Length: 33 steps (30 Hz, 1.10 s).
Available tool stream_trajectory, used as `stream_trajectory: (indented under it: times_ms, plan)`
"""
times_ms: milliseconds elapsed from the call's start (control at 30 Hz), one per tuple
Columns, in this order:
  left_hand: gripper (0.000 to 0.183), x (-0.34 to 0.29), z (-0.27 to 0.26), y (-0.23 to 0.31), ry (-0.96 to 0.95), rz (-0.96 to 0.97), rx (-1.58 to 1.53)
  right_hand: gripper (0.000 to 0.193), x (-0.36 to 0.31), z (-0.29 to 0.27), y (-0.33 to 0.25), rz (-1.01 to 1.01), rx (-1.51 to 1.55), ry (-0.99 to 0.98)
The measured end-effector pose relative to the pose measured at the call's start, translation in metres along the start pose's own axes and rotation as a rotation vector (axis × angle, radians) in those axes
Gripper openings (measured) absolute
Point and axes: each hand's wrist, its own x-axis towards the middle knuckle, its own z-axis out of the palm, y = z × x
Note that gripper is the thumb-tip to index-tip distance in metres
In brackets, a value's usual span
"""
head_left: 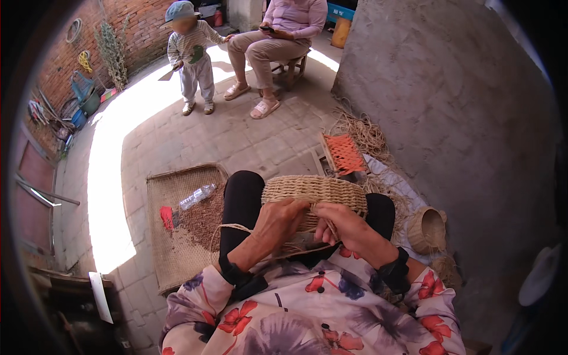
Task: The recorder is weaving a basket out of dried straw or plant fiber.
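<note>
Hands [280,221] meet at a curved, ridged basket [315,190] of ropy fibre.

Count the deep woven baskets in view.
2. One basket is between the wearer's knees; a second basket is at right, near the grey wall. Others may be hidden.

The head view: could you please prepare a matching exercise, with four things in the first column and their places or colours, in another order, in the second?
Column one
1. Woven basket in work
2. Plastic bottle
3. Strap seat
4. Small round basket

Column two
A. Orange
B. On the right, near the grey wall
C. Between the dark-clad knees, with the left hand and right hand at its near side
D. On the shallow woven tray

Right pairs: 1-C, 2-D, 3-A, 4-B
</note>
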Motion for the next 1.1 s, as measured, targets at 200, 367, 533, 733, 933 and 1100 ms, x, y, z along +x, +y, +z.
stream_trajectory:
  times_ms: [200,367,533,733,933,1100]
  plan:
    - [0.010,0.021,-0.017,0.019,-0.137,0.073,0.182,0.027,-0.014,-0.002,-0.003,-0.056,0.041,0.033]
    - [0.011,0.030,-0.007,0.021,-0.222,0.056,0.271,0.030,-0.014,-0.002,-0.001,-0.061,0.037,0.035]
    - [0.015,0.034,-0.007,0.023,-0.144,0.110,0.259,0.032,-0.036,0.011,-0.010,-0.571,-0.560,0.309]
    - [0.016,0.028,-0.054,-0.013,0.107,-0.034,0.304,0.041,-0.038,-0.037,-0.012,-1.051,-1.045,0.860]
    - [0.013,-0.020,-0.160,-0.122,0.190,-0.231,0.637,0.033,-0.005,-0.121,0.059,-0.700,-0.832,0.993]
    - [0.010,-0.079,-0.287,-0.193,0.210,-0.643,1.042,0.028,0.008,-0.126,0.090,-0.657,-0.845,1.013]
